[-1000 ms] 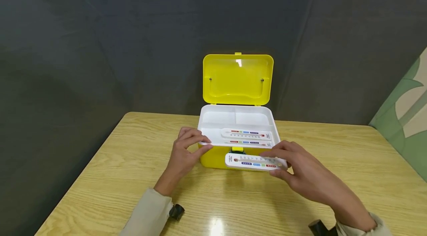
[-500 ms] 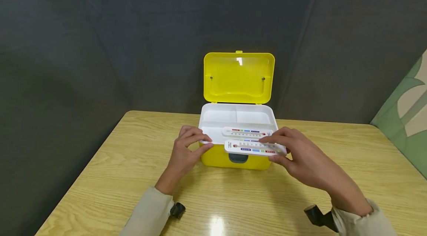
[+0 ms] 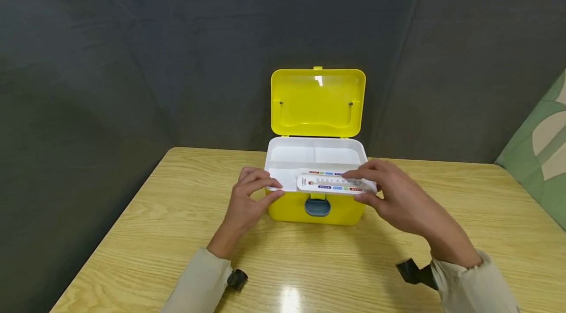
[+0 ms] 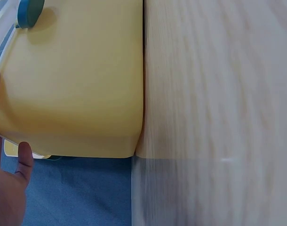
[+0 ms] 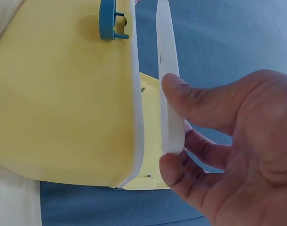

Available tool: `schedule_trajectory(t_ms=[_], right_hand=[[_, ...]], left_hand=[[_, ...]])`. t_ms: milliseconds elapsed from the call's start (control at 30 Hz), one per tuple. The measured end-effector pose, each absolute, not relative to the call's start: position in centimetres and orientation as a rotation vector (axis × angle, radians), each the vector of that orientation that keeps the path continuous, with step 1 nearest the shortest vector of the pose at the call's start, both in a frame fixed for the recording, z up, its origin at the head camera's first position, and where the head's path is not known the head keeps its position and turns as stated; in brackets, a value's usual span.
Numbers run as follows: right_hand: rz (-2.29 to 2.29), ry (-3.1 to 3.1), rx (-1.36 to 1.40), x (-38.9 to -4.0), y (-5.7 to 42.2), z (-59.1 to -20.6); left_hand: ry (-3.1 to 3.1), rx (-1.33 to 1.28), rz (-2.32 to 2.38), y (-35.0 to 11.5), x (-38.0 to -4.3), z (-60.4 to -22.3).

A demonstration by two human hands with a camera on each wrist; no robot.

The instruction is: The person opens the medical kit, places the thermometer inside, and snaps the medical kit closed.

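My right hand (image 3: 398, 200) pinches a white thermometer (image 3: 334, 184) by its right end, thumb on the near edge and fingers on the far edge. Printed scale and coloured labels face up. The right wrist view shows the same thermometer (image 5: 167, 56) edge-on, a gap apart from the box's white rim (image 5: 139, 117). Part of another thermometer (image 3: 319, 172) shows behind it, lying in the white tray (image 3: 281, 179). My left hand (image 3: 245, 202) grips the front left corner of the yellow storage box (image 3: 340, 211), thumb below the rim and fingers over it.
The box's yellow lid (image 3: 318, 101) stands raised at the back, and a grey latch (image 3: 317, 207) hangs at the front. Dividers split the tray into compartments. A wooden table (image 3: 185, 205) carries the box; a dark cloth (image 3: 212, 57) rises behind.
My right hand has raised the thermometer from in front of the box up and forward over the tray's front edge, covering one lying there. The left hand keeps its grip on the corner.
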State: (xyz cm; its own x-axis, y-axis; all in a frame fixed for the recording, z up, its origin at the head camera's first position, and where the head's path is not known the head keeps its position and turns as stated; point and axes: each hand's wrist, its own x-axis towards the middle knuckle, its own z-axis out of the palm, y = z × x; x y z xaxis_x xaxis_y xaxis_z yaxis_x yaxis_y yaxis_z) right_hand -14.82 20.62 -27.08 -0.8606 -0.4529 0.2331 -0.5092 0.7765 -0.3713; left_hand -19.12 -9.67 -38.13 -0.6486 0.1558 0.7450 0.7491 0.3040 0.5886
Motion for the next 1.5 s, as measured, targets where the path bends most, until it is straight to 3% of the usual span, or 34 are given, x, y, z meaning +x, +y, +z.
schedule_trajectory(t_ms=[1500], right_hand=[[0.512, -2.828, 0.760, -15.3, 20.9, -27.9]], left_hand=[[-2.072, -0.795, -1.386, -9.6, -18.5, -37.4]])
